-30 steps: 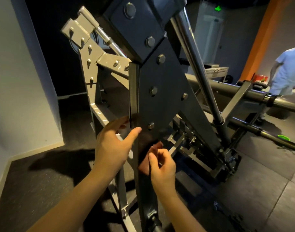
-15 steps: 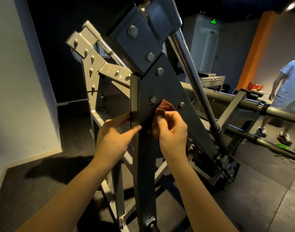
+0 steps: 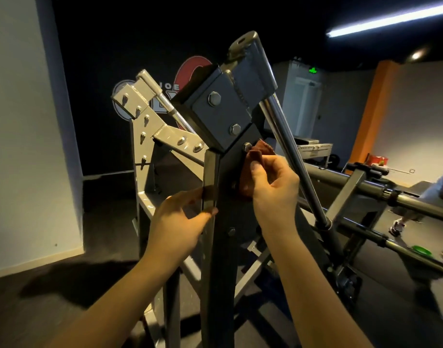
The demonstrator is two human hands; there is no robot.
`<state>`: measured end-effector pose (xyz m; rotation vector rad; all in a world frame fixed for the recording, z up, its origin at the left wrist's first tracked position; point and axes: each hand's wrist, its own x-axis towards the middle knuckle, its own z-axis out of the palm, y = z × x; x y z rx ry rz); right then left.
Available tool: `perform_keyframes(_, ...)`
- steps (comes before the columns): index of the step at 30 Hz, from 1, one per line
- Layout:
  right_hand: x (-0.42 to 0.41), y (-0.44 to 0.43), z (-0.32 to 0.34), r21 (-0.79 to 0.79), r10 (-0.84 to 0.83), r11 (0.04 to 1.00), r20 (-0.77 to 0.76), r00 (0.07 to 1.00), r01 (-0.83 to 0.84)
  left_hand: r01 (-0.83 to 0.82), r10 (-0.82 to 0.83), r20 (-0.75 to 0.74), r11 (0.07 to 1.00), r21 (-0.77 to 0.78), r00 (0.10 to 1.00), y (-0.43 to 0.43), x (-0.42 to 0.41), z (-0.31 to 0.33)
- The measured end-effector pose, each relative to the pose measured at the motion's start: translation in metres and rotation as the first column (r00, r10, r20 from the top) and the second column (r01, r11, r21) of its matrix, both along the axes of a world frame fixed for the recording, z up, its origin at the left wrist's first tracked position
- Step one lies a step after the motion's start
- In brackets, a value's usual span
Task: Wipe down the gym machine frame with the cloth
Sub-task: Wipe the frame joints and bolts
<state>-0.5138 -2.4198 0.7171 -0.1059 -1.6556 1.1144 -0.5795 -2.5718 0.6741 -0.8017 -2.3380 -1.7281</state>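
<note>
— What is being shown in the head view?

— A dark frame (image 3: pixel 230 249) is being seen from close up. Its left edge is being gripped by the left hand (image 3: pixel 177 224): the thumb is being laid across the front of the edge and the fingers are being curled round behind it.

— And where is the cloth being held?

— The cloth (image 3: pixel 263 148), rust-brown and bunched, is being pinched by the right hand (image 3: pixel 274 189) between the thumb and the curled fingers. It is being pressed against the frame's flat face, just right of a bolt (image 3: pixel 247 146) and just below the bolted block (image 3: pixel 220 114) at the top.

— Is anything else being touched by that hand?

— That cannot be told. A chrome rod (image 3: pixel 289 151) is being seen just right of the knuckles, slanting down from the block, but whether it is being touched is unclear.

— What is being seen around the frame?

— A pale grey bracket (image 3: pixel 145 131) with several bolts is being seen behind the left hand. A white wall (image 3: pixel 19 121) is being seen at far left, an orange column (image 3: pixel 369 121) at right, and a light strip (image 3: pixel 391 20) overhead. A blurred person (image 3: pixel 441 189) is being cut off by the right border, beyond a dark bar (image 3: pixel 353 183).
</note>
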Motion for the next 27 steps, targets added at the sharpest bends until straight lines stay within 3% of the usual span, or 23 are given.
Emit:
perform_keyframes(4,0.007,0.005,-0.002,0.356,-0.014,0.934,0.062,0.998,-0.009,-0.027,0.027,0.003,0.999,0.024,1.0,0.0,0.001,0.001)
perform_keyframes(8,0.014,0.013,-0.003,0.684,-0.113,0.729,0.122,0.986,-0.001,-0.062,0.061,0.073,0.998,0.009,0.995,-0.002,0.004,-0.002)
perform_keyframes(10,0.02,0.016,-0.005,0.738,-0.133,0.674,0.134,0.982,-0.009,-0.106,0.106,0.063,0.994,-0.01,0.992,-0.004,0.007,-0.007)
perform_keyframes(12,0.031,0.014,-0.015,0.635,-0.042,0.768,0.186,0.982,-0.088,-0.133,0.134,0.054,0.991,-0.012,0.99,-0.008,0.014,-0.016)
perform_keyframes(15,0.047,0.01,-0.039,0.212,0.211,0.935,0.317,0.925,-0.286,-0.145,0.147,0.065,0.989,-0.033,0.987,-0.019,0.029,-0.028)
perform_keyframes(17,0.054,0.01,-0.059,-0.072,0.399,0.914,0.354,0.846,-0.4,-0.142,0.143,0.027,0.989,-0.035,0.989,-0.03,0.039,-0.033)
perform_keyframes(20,0.059,0.005,-0.082,-0.325,0.587,0.808,0.383,0.713,-0.491,-0.092,0.09,-0.03,0.995,-0.039,0.995,-0.046,0.048,-0.039)
perform_keyframes(23,0.064,-0.009,-0.098,-0.43,0.654,0.751,0.382,0.653,-0.501,0.031,-0.033,-0.014,0.993,-0.113,0.999,-0.057,0.048,-0.046)
perform_keyframes(27,0.062,-0.03,-0.106,-0.441,0.634,0.766,0.403,0.66,-0.468,0.21,-0.194,0.105,0.961,-0.18,0.975,-0.064,0.029,-0.047)
